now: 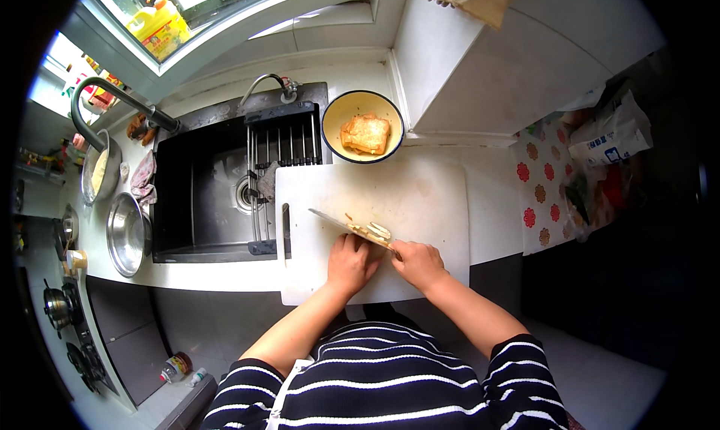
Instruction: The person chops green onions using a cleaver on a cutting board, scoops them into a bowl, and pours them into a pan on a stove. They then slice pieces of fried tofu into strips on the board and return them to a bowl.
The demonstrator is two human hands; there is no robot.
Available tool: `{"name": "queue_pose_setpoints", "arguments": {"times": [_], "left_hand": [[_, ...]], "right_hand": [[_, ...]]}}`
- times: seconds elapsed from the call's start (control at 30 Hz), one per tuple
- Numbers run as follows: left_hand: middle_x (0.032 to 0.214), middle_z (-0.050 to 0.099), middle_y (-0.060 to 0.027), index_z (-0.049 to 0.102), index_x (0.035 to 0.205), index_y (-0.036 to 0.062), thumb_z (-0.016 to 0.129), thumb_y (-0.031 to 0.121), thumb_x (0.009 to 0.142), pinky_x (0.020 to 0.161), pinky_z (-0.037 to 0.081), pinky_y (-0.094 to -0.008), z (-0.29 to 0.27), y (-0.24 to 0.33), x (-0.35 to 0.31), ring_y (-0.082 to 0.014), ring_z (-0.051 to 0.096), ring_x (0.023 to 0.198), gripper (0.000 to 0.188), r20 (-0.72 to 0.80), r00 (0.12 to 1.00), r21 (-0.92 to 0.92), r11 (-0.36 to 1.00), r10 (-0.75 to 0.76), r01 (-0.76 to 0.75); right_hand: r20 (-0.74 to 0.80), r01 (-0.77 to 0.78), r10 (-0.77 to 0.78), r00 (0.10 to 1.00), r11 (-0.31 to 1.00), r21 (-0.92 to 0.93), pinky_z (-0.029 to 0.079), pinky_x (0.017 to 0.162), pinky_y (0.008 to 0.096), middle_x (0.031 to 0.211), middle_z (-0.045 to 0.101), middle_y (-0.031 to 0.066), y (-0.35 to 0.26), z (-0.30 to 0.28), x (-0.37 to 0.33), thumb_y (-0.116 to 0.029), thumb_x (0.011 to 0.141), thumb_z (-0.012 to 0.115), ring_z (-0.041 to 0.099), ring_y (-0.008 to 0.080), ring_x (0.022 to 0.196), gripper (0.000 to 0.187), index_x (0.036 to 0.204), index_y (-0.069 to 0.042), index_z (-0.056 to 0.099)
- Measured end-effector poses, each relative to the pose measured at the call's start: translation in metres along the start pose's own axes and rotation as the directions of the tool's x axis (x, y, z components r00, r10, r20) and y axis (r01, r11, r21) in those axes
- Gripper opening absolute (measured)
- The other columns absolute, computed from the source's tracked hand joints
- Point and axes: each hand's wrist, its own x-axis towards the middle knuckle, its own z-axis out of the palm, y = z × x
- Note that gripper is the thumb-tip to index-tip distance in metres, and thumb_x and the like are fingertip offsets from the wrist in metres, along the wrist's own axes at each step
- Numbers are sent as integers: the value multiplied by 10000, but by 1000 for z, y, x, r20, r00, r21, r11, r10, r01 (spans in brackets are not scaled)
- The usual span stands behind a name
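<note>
My right hand (420,265) is closed round the handle of a kitchen knife (330,218), whose blade slants up and left across the white cutting board (420,197). Pale strips with golden-brown edges (377,230) lie against the blade's far side; they look like cut fried tofu. On the near side, my left hand (349,266) rests on the board with its fingers curled close to the blade. Whatever lies under those fingers is hidden. Behind the board, a cream bowl (333,135) with a dark rim holds golden-brown square pieces (366,134).
Left of the board is a black sink (214,171) with a rack (289,141) across it. A metal basin (126,235) stands at the sink's left. A flower-patterned cloth (541,186) and plastic bags (611,133) lie at the right. The wall corner juts out behind the board.
</note>
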Motion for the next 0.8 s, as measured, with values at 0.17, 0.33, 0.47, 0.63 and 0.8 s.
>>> {"name": "queue_pose_setpoints", "arguments": {"times": [0.17,0.33,0.47,0.63,0.8], "left_hand": [[1027,553,-187,626,995,28,776,222,652,811,474,-455,-3,-2,0,-385,529,951,422,0,1000,-1,1000,21,-21],[1014,555,-181,619,955,40,760,225,664,794,471,-448,-2,-3,-2,-371,531,953,373,6,999,3,999,39,-39],[1027,554,-188,621,981,21,775,229,657,812,474,-456,-4,-5,-4,-386,527,950,415,25,998,-3,998,60,-60],[1054,545,-184,618,1010,40,759,236,676,816,470,-449,-11,-3,-4,-378,524,970,412,16,997,-12,997,80,-80],[1052,554,-193,630,1029,30,785,232,654,818,481,-451,-7,-4,-7,-391,525,958,453,19,998,-14,998,61,-61]], "right_hand": [[40,-14,14,999,1000,15,522,664,481,765,670,139,0,-24,-19,-201,822,600,655,349,713,120,874,-93,609],[-3,0,0,1000,1000,11,515,648,458,716,657,117,5,6,-2,-197,826,614,648,336,697,104,889,-123,652],[-62,20,-17,998,998,63,517,638,455,716,660,113,2,2,-1,-205,824,627,650,329,688,103,887,-128,655],[81,-33,33,996,999,-7,528,673,469,779,673,132,1,-16,-19,-206,818,604,656,354,719,123,900,-117,620],[23,24,-25,999,999,30,529,665,470,776,677,134,-2,5,0,-199,820,601,663,350,725,123,902,-109,620]]}}
